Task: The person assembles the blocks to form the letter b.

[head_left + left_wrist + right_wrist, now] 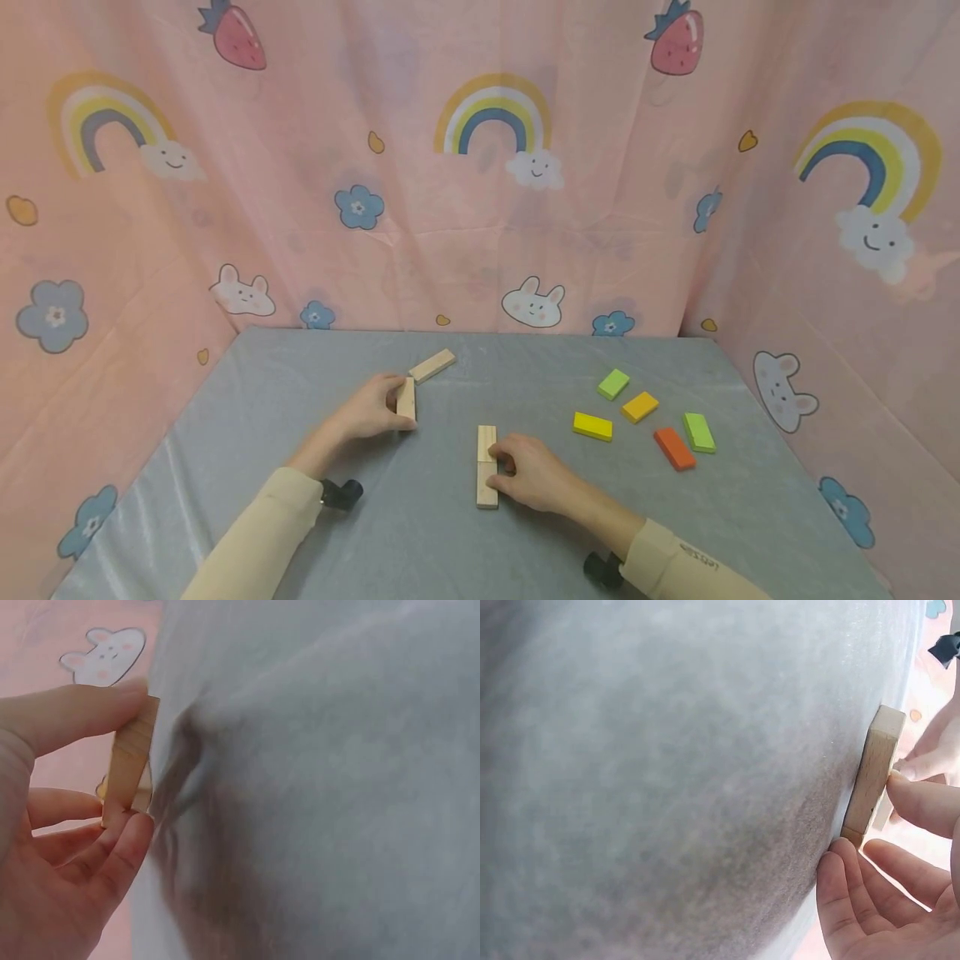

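Observation:
In the head view my left hand [372, 408] holds a plain wooden block [406, 398] low over the table, left of centre. The left wrist view has the thumb at one end of this wooden block [129, 761] and the fingertips at the other. Just beyond it lies another plain block [432, 366], set at a slant. Nearer the middle, two plain blocks [487, 487] lie end to end in a straight line. My right hand [534, 472] grips them from the right, its thumb on the nearer block [874, 772] and its fingertips around the joint.
On the right lie several coloured blocks, spread apart: a yellow block [592, 427], an orange-yellow block [640, 407], a red-orange block [674, 449] and two green blocks [699, 432]. A grey cloth covers the table [420, 533]. Pink printed curtains [480, 250] enclose its back and sides.

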The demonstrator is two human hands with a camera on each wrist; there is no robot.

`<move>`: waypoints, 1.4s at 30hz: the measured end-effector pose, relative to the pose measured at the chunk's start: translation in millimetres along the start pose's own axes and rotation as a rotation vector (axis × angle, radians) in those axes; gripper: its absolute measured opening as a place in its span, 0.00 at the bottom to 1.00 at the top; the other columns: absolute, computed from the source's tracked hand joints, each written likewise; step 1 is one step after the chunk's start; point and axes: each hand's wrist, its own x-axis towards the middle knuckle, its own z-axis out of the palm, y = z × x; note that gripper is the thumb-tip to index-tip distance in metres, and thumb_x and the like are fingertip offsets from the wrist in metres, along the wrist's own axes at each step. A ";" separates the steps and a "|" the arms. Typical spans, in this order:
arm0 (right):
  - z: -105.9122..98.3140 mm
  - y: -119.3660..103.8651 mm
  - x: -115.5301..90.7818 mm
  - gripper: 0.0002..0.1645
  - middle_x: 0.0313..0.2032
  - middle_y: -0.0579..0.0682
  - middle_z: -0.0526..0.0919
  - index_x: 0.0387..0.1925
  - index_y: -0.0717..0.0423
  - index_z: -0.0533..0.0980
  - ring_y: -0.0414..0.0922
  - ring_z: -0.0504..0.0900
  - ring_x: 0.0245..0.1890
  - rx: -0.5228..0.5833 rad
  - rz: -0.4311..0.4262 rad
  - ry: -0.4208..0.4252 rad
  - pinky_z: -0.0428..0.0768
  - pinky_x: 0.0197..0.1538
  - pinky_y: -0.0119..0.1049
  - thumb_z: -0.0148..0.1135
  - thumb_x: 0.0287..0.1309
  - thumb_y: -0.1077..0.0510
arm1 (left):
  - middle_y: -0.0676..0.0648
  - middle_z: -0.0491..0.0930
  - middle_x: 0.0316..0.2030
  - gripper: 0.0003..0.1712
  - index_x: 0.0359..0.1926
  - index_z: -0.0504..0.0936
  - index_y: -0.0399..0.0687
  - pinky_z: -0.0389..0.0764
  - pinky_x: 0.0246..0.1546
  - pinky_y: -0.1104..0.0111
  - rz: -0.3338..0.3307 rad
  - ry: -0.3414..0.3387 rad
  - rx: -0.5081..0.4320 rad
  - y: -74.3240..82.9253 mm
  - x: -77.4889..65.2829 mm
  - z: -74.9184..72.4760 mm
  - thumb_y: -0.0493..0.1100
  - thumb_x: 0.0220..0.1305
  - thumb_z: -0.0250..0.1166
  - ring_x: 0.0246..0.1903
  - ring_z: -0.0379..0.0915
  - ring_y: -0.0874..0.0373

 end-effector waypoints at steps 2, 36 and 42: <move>-0.1 0.0 -0.5 0.22 0.33 0.45 0.77 0.52 0.64 0.82 0.40 0.72 0.33 0.002 -0.004 0.003 0.73 0.34 0.34 0.74 0.58 0.57 | 0.30 0.69 0.66 0.50 0.69 0.68 0.26 0.71 0.62 0.44 0.029 0.001 -0.005 3.0 1.2 3.1 0.46 0.52 0.80 0.60 0.70 0.39; -2.5 0.9 3.5 0.23 0.32 0.44 0.75 0.54 0.61 0.82 0.41 0.71 0.31 0.016 0.051 -0.043 0.71 0.32 0.35 0.73 0.60 0.56 | 0.35 0.63 0.72 0.49 0.72 0.67 0.32 0.80 0.55 0.54 0.123 -0.038 -0.027 57.6 42.8 47.1 0.49 0.57 0.78 0.55 0.77 0.46; -2.8 1.6 3.0 0.23 0.31 0.44 0.75 0.54 0.62 0.82 0.41 0.71 0.31 0.016 0.041 -0.043 0.71 0.32 0.35 0.74 0.60 0.56 | 0.36 0.64 0.71 0.50 0.72 0.65 0.30 0.79 0.56 0.53 0.106 -0.047 -0.029 66.0 49.9 52.2 0.50 0.57 0.77 0.56 0.76 0.46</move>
